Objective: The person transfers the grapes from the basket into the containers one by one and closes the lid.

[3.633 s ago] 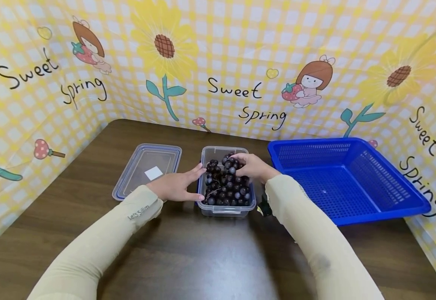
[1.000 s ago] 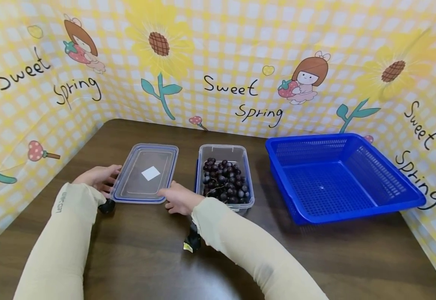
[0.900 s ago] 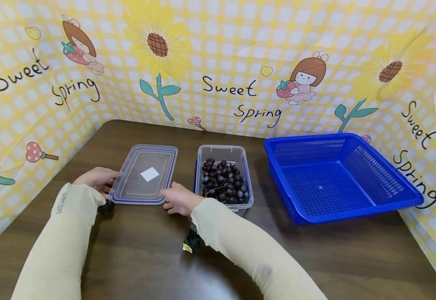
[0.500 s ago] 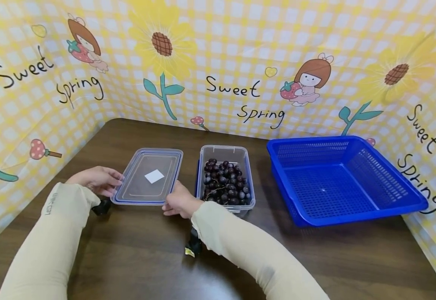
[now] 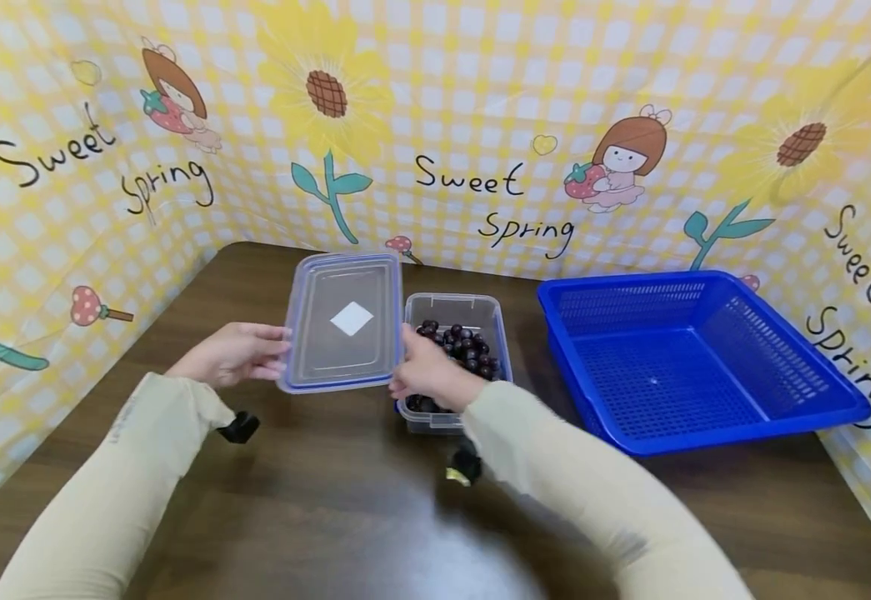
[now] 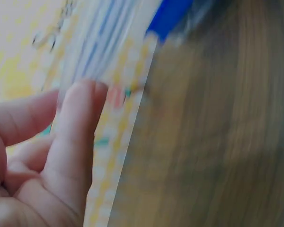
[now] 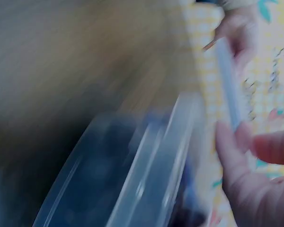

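Between both hands a clear plastic lid with a blue seal and a white label hangs above the table, tilted. My left hand pinches its left edge; in the left wrist view the thumb and fingers meet at the rim. At the lid's right edge my right hand pinches the other side, as the right wrist view also shows. Behind that hand stands a clear food container with dark grapes inside. The right hand hides part of the grapes and of the container. Both wrist views are blurred.
A blue perforated basket stands to the right of the container on the brown wooden table. A printed yellow checked cloth surrounds the table at the back and sides. Black wrist cameras hang under both wrists.
Earlier the hands were at the grapes, then at the lid lying on the table. Now the lid is lifted and has moved right, towards the container, with both hands holding it.
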`<state>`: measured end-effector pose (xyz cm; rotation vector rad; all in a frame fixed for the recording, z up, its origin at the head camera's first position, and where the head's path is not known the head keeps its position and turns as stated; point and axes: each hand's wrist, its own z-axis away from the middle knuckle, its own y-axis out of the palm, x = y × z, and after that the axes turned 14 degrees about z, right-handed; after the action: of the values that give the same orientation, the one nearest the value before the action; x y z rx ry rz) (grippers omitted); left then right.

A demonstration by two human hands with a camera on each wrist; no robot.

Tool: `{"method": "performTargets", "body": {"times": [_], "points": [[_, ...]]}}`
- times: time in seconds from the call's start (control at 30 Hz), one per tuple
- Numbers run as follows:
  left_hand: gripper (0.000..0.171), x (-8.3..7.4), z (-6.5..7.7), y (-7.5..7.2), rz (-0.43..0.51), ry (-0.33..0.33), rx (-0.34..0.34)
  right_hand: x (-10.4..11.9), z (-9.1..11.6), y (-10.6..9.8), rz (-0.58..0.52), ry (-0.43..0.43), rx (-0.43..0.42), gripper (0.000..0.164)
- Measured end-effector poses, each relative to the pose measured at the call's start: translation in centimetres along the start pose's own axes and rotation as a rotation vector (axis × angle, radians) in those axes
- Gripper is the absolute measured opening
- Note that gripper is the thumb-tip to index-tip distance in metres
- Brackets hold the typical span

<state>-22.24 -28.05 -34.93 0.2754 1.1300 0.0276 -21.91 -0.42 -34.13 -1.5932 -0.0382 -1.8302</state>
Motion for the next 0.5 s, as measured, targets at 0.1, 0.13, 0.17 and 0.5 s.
{"method": "performTargets", "body": {"times": [0.1, 0.13, 0.17, 0.5], "points": [[0.051, -0.1, -1.0, 3.3, 0.025, 0.038, 0.008, -1.1, 1.0, -3.2, -0.001, -0.005, -0.005, 0.083], [0.05, -0.2, -1.4, 4.4, 0.042, 0.044, 0.006, -1.5, 1.3, -4.2, 0.005, -0.003, -0.01, 0.081], [0.049, -0.3, -1.7, 5.4, 0.052, 0.052, 0.0, -1.8, 1.6, -5.1, 0.001, 0.004, -0.009, 0.081], [0.043, 0.5, -4.8, 13.1, 0.102, 0.103, -0.05, -5.3, 4.7, -11.2, 0.12, 0.065, -0.058, 0.077]]}}
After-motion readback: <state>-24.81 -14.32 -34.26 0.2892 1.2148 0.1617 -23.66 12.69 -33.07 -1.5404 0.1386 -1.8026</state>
